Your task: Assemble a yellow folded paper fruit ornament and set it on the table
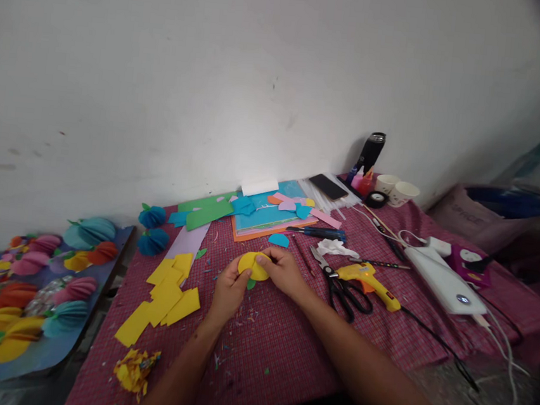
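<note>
Between my two hands is a round yellow paper disc [253, 264], held up over the middle of the table. My left hand [230, 283] grips its left edge, thumb on the front. On the other side my right hand [284, 270] pinches the disc near its upper right. A small green paper piece [251, 284] shows just under the disc; whether it is attached I cannot tell. Left of my hands lie several yellow paper strips [165, 294]. A blue paper half-circle [278, 239] rests just beyond my right hand.
Scissors [340, 290], a yellow glue gun [370, 283] and a white power bank [444, 280] with cables lie to the right. Behind are coloured sheets [259, 217], a phone [328, 186] and a black bottle [371, 152]. Paper pumpkins [90, 232] sit on a blue board [57, 360] at left.
</note>
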### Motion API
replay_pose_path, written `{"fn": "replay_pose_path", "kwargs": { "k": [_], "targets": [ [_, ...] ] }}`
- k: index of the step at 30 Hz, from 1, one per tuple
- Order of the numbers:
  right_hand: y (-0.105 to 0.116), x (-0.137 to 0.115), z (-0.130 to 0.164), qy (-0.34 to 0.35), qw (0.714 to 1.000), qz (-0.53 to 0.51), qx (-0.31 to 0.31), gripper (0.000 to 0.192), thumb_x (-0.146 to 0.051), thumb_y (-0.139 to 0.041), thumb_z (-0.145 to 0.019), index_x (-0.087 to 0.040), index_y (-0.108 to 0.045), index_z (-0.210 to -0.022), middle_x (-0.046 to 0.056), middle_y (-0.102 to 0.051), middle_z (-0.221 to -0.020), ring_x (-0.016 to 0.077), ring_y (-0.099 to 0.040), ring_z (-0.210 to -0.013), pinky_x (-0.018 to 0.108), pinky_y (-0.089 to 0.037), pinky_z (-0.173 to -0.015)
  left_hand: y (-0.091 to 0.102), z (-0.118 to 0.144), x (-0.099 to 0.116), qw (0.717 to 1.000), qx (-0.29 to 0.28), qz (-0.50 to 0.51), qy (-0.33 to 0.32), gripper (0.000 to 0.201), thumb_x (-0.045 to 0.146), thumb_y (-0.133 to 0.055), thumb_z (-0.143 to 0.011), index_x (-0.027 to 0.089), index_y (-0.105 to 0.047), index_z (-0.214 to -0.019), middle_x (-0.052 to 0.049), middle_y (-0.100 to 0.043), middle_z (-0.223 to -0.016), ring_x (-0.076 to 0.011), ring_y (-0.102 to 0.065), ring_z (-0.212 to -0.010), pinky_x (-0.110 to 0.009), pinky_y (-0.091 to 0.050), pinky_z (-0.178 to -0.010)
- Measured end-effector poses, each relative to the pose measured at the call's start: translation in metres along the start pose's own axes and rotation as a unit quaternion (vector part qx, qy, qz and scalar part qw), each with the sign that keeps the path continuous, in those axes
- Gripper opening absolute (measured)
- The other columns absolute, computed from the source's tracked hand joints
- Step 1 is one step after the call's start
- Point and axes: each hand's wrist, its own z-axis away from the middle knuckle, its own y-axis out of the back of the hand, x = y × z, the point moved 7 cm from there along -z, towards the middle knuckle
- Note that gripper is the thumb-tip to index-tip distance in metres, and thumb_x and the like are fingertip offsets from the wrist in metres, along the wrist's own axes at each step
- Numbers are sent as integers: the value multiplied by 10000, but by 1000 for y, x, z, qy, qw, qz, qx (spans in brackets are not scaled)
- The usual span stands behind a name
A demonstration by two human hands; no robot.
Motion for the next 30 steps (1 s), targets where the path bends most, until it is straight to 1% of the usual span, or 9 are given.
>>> {"fn": "replay_pose_path", "kwargs": {
  "k": [5, 8, 12, 15, 20, 23, 25, 28, 30],
  "targets": [
    [0, 2, -1, 9, 999, 35, 5, 258, -395, -559, -870, -177, -619, -747, -8, -586, -698, 129, -505, -629, 231, -399, -570, -1, 0, 1, 1000, -8, 0, -4, 345, 285, -655, -837, 182, -652, -1166, -72, -703, -1135, -194, -649, -976, -304, -487, -888],
    [-1, 1, -1, 24, 998, 60, 5, 232, -362, -542, -886, -179, -624, -771, -8, -590, -713, 132, -514, -645, 231, -395, -578, 1, 0, 1, 1000, -2, -4, -5, 352, 311, -657, -841, 176, -654, -1166, -77, -699, -1145, -197, -640, -990, -298, -482, -895],
    [-1, -2, 0, 38, 995, 94, 3, 122, -302, -602, -839, -186, -641, -825, -8, -626, -770, 138, -538, -685, 240, -415, -631, 4, 0, 1, 1000, 4, -22, -6, 359, 353, -651, -851, 164, -659, -1157, -80, -705, -1110, -200, -637, -967, -295, -482, -881],
    [-1, -2, 0, 33, 992, 118, 10, 74, -257, -646, -784, -190, -641, -812, -13, -627, -762, 141, -539, -685, 242, -405, -630, 4, 0, 0, 999, -1, -48, -14, 329, 351, -639, -863, 168, -667, -1134, -71, -708, -1075, -196, -636, -936, -292, -483, -862],
    [-2, 0, 1, 13, 994, 107, 13, 60, -244, -627, -784, -185, -630, -783, -8, -623, -752, 141, -540, -678, 242, -385, -601, 3, 1, 1, 999, 1, -41, -14, 327, 346, -658, -845, 179, -681, -1125, -67, -712, -1054, -196, -637, -927, -296, -480, -859],
    [-2, 0, 0, 16, 996, 83, 4, 83, -261, -618, -793, -181, -629, -807, -4, -622, -774, 147, -550, -703, 243, -408, -618, 5, 2, 6, 999, 15, -33, -9, 348, 375, -665, -838, 177, -686, -1124, -71, -713, -1060, -199, -636, -927, -295, -478, -847],
    [0, 0, 0, 20, 997, 73, 6, 105, -273, -607, -806, -182, -634, -850, 1, -629, -810, 153, -561, -729, 250, -429, -643, 8, 2, 8, 999, 35, -29, -3, 357, 409, -648, -850, 178, -689, -1119, -63, -716, -1031, -192, -636, -896, -285, -476, -823],
    [1, 2, -1, 34, 997, 71, 9, 134, -266, -605, -809, -192, -638, -915, 11, -644, -874, 165, -579, -771, 270, -458, -692, 16, 3, 6, 997, 70, -35, 2, 318, 441, -626, -865, 169, -705, -1010, -28, -706, -884, -165, -612, -791, -253, -462, -748],
    [1, 4, -1, 40, 997, 62, 11, 192, -255, -614, -801, -201, -629, -984, 19, -652, -927, 178, -592, -818, 285, -474, -730, 19, 2, 4, 996, 82, -42, -1, 292, 438, -626, -868, 161, -701, -924, -9, -679, -815, -147, -582, -741, -236, -446, -706]
  ]
}}
